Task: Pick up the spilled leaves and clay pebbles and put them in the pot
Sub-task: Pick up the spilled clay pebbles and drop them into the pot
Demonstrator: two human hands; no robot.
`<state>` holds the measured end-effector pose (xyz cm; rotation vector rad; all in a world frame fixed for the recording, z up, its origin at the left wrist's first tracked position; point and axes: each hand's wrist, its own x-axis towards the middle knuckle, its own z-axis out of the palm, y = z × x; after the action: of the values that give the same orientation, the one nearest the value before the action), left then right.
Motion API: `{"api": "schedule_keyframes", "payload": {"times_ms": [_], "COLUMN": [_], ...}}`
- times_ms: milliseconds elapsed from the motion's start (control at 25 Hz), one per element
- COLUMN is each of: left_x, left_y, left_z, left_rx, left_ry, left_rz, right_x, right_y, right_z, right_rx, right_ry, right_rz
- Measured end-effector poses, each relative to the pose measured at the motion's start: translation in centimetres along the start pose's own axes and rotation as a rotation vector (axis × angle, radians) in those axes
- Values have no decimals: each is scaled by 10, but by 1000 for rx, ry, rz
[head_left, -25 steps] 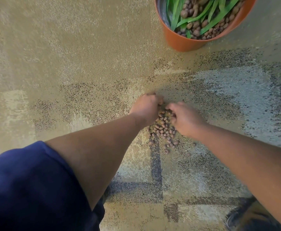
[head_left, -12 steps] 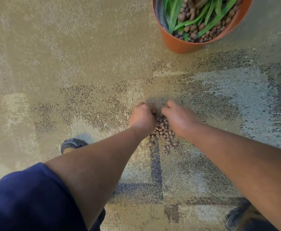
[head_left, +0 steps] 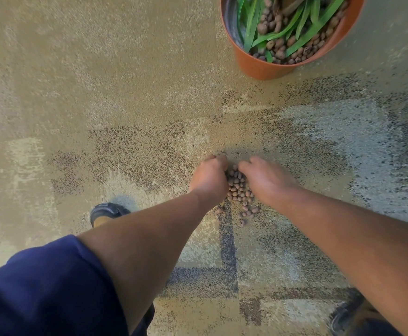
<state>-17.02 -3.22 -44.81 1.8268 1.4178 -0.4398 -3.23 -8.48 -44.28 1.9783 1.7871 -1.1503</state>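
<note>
Pebbles (head_left: 280, 42) and green leaves (head_left: 304, 32) inside orange pot (head_left: 258, 66).

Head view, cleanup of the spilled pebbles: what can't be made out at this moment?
- Fingertips of the left hand and right hand: curled down out of sight, so whether either grips pebbles is unclear.
- Pebbles under both palms: covered by the hands.
- Pot: far rim cut off by the top edge.
- Right hand: slightly blurred.
- Shoe: partly behind the left forearm.
</note>
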Motion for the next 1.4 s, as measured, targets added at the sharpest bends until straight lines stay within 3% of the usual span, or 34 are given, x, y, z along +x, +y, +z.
{"api": "schedule_keyframes", "payload": {"times_ms": [600,720,920,1040,1160,1280,1400], "left_x": [-15,-14,-11,-8,-2,15,47], "left_y": [-18,-21,-16,12,55,90,112], "left_z": [8,6,-6,-33,-77,-129,-165], "left_rx": [-30,-20,-95,-298,-493,-659,-664], "left_ry": [-8,-19,-47,24,203,395,521], "left_rz": [48,44,-42,-81,68,259,285], "right_x": [-7,-7,-11,-15,-19,-18,-4], "right_y": [10,11,5,-5,-15,-17,-13], "right_z": [13,18,9,-16,-63,-119,-163], "right_rx": [163,352,916,1190,1365,1389,1414], "right_ry": [94,64,82,196,434,704,789], "right_rz": [71,190,445,455,340,217,185]}}
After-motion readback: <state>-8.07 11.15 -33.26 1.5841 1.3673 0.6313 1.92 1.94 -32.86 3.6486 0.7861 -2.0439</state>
